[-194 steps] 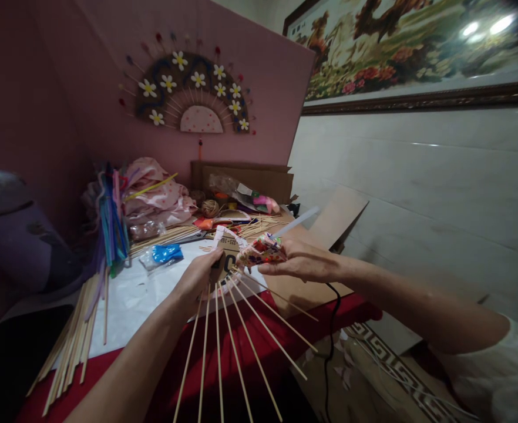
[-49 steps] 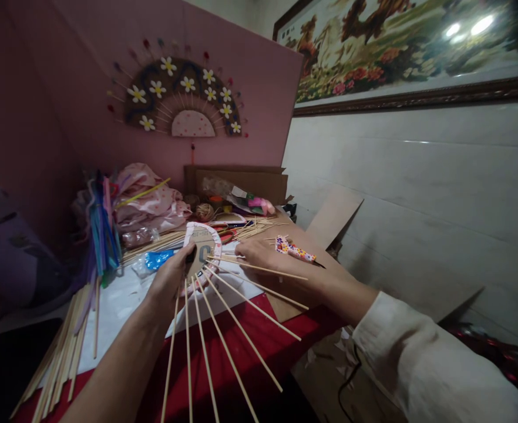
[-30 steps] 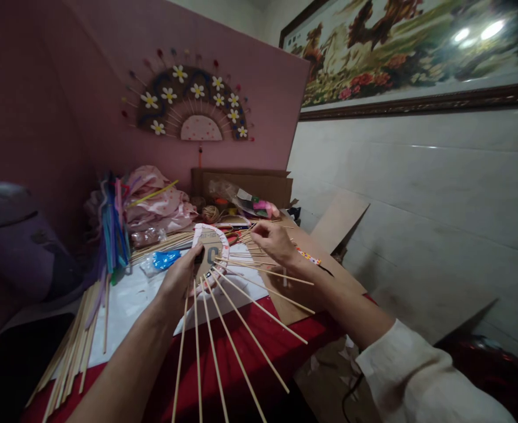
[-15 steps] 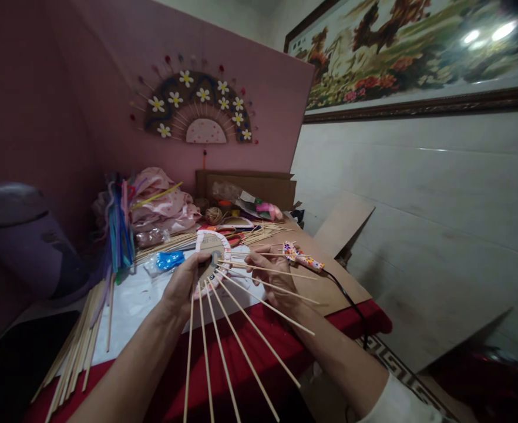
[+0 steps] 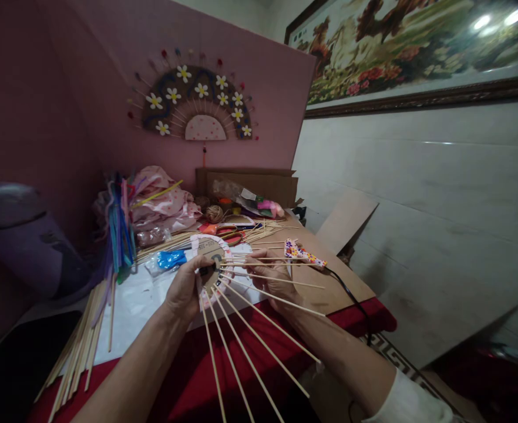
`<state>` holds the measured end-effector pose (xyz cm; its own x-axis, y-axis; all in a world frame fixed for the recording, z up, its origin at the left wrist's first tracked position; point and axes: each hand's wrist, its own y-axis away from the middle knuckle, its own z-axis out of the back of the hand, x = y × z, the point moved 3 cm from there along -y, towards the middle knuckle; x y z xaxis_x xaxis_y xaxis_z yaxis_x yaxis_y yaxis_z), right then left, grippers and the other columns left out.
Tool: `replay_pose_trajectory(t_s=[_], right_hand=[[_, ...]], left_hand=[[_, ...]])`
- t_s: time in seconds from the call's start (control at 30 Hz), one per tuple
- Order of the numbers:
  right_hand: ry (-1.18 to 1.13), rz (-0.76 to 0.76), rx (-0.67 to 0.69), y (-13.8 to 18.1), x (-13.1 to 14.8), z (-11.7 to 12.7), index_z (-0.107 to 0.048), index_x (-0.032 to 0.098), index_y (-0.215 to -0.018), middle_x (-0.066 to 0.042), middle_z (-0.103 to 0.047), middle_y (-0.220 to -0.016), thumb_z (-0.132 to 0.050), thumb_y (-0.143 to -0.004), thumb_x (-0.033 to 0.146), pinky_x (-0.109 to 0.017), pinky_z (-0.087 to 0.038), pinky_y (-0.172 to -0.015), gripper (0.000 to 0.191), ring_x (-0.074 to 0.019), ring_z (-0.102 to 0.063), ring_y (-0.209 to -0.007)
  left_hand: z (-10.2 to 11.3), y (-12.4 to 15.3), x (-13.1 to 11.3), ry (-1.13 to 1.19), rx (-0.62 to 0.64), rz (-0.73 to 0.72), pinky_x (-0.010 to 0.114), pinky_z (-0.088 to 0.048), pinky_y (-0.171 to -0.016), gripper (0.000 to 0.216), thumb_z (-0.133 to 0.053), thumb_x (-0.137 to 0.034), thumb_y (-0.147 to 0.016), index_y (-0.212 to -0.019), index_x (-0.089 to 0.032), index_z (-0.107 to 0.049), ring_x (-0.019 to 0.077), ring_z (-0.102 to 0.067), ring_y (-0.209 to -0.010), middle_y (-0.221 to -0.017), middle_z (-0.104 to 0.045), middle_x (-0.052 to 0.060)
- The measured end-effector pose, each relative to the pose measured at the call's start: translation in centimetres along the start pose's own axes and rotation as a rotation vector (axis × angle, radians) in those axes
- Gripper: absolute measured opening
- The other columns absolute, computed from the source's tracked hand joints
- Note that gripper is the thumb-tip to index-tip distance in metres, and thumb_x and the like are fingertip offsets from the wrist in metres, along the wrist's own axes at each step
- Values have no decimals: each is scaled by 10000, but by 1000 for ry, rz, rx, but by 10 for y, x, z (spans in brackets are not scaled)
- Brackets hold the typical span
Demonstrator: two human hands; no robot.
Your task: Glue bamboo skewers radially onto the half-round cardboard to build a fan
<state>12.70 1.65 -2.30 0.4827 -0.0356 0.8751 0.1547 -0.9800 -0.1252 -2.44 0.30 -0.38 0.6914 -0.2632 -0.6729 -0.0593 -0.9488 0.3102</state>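
Observation:
My left hand (image 5: 183,289) grips a half-round cardboard piece (image 5: 210,254) with a pink edge. Several thin bamboo sticks (image 5: 259,332) fan out from it toward me and to the right. My right hand (image 5: 271,276) is closed on one of the upper sticks (image 5: 263,259) beside the cardboard piece, its fingers lying under the fan. A glue gun (image 5: 305,254) wrapped in flowered tape lies on a brown cardboard sheet (image 5: 329,282) just right of my right hand, with its black cord (image 5: 351,299) running off the edge.
Loose bamboo sticks (image 5: 78,346) lie at the left on white paper (image 5: 131,299) over a red cloth (image 5: 188,376). Pipe cleaners (image 5: 118,226), pink fabric (image 5: 160,200), twine, scissors and a blue packet (image 5: 168,258) crowd the back. A finished flowered fan (image 5: 195,103) hangs on the pink board.
The glue gun left my right hand and now lies on the cardboard sheet. My right hand reached to the back sticks, then returned with one to the fan. The left hand kept its hold.

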Motion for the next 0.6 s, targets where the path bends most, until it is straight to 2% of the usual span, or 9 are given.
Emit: replay_pose_trajectory(t_s=[0.23, 0.43, 0.6], right_hand=[[48, 99, 48, -3, 1, 1, -595, 175, -729, 35, -544, -591, -692, -685, 271, -179, -244, -391, 143, -50, -398, -442], [111, 116, 52, -3, 3, 1, -579, 175, -757, 18, -577, -630, -689, -687, 312, -171, -261, -376, 189, -62, -435, -463], [143, 143, 51, -2, 4, 0, -574, 174, -736, 22, -581, -622, -677, -700, 312, -169, -270, -383, 176, -59, -438, -458]], left_hand=[[-1, 0, 3, -12, 34, 30, 310, -534, -476, 150, -486, -68, -621, -685, -96, -619, 170, -576, -438, -546, -629, 74], [-4, 2, 2, -61, 9, -23, 273, -521, -458, 121, -527, -58, -631, -694, -98, -623, 160, -585, -449, -570, -644, 69], [-5, 4, 3, -66, 3, 13, 294, -532, -469, 112, -527, -87, -655, -705, -102, -627, 173, -595, -464, -574, -644, 73]])
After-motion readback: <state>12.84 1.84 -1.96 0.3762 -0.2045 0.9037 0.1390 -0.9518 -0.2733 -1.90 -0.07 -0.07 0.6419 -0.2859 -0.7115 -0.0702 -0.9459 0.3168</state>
